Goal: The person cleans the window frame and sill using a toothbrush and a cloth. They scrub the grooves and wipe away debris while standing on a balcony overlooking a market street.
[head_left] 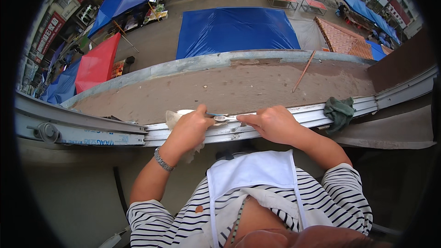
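My left hand (189, 131) is closed just above the window track (161, 134), with a crumpled pale cloth or paper (172, 119) bunched under and beside it. A thin blue strip runs from its fingers toward the right. Between my hands lies a small silvery piece with a rounded, spoon-like end (221, 119); its exact kind is unclear. My right hand (278, 124) pinches the slim handle-like part at the right of this piece. The fingertips of both hands are close together, partly hiding what they hold.
A dark green rag (339, 112) hangs over the track at the right. Beyond it, a reddish stick (304, 71) lies on the dusty outer ledge (216, 87). Past the ledge is a drop to a street with a blue tarp (236, 32) and a red canopy (97, 63).
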Tool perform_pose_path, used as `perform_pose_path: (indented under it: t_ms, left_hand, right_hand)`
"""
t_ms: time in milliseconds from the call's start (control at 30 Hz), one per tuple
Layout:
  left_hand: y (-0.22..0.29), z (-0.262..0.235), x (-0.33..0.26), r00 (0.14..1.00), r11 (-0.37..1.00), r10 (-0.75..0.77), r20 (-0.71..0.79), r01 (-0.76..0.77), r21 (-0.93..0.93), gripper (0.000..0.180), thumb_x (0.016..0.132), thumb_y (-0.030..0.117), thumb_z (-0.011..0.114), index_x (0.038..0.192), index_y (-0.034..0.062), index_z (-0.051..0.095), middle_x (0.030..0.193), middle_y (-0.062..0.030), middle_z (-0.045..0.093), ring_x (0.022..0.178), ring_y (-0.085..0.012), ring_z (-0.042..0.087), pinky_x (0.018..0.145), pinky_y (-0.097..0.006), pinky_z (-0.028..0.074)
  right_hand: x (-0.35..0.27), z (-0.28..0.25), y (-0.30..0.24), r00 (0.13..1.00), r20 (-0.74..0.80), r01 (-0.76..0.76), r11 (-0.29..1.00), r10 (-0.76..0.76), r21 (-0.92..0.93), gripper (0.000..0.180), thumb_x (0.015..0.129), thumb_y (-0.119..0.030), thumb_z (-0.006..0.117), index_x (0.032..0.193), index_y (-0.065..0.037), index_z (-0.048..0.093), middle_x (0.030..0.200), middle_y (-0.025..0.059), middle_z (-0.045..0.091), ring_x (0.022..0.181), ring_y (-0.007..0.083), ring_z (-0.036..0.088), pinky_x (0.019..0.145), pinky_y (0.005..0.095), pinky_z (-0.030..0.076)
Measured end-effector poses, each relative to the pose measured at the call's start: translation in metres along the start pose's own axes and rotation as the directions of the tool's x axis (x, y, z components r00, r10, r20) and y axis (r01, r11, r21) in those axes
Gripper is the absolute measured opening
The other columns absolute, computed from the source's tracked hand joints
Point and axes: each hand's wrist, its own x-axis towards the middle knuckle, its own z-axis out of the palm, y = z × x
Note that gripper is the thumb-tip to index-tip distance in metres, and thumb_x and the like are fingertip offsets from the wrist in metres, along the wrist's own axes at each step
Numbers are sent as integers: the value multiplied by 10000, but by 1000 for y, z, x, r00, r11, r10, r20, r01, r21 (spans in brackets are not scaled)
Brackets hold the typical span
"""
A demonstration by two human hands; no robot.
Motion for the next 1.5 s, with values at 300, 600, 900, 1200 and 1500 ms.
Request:
perform_pose_path:
  t_ms: [300, 600, 900, 1200, 1500]
  left_hand:
    - [0, 3, -1, 1000, 1000, 2, -27, -2, 7, 244, 707, -58, 633, 893, 36, 761, 959, -201, 570, 805, -369, 666, 743, -454, 549]
    - [3, 1, 0, 1000, 1000, -4, -10, 4, 15, 273, 716, -46, 630, 929, 48, 773, 974, -199, 580, 811, -363, 669, 743, -443, 551]
    - [-3, -7, -14, 997, 993, -77, -28, 80, 91, 270, 714, -48, 632, 920, 53, 776, 1002, -174, 606, 830, -351, 671, 755, -441, 551]
    - [-8, -9, -21, 997, 992, -67, -35, 71, 101, 233, 699, -49, 647, 882, 41, 761, 965, -160, 591, 828, -343, 669, 740, -439, 548]
    - [-9, -9, -24, 995, 993, -82, -55, 86, 80, 223, 703, -55, 647, 873, 39, 757, 1007, -161, 609, 864, -337, 679, 761, -430, 558]
  right_hand:
    - [-48, -41, 33, 990, 76, -103, 974, 121, -201, 349, 895, -175, 653, 1231, -218, 738, 695, 107, 673, 631, 294, 675, 547, 426, 513]
    - [-5, -6, 12, 1000, -6, 18, 995, -19, -100, 332, 873, -168, 690, 1199, -193, 748, 671, 112, 654, 602, 308, 650, 539, 430, 494]
    - [-41, -34, 30, 997, 4, -78, 987, 79, -139, 317, 903, -173, 644, 1197, -225, 750, 710, 114, 700, 657, 306, 686, 573, 434, 518]
    - [-17, -35, 25, 988, 149, 3, 976, 30, -219, 324, 898, -173, 660, 1205, -225, 747, 720, 95, 694, 644, 306, 677, 562, 431, 514]
    - [9, -4, 9, 997, 0, 76, 997, -76, -10, 332, 896, -142, 669, 1211, -210, 747, 706, 106, 674, 617, 313, 660, 575, 426, 524]
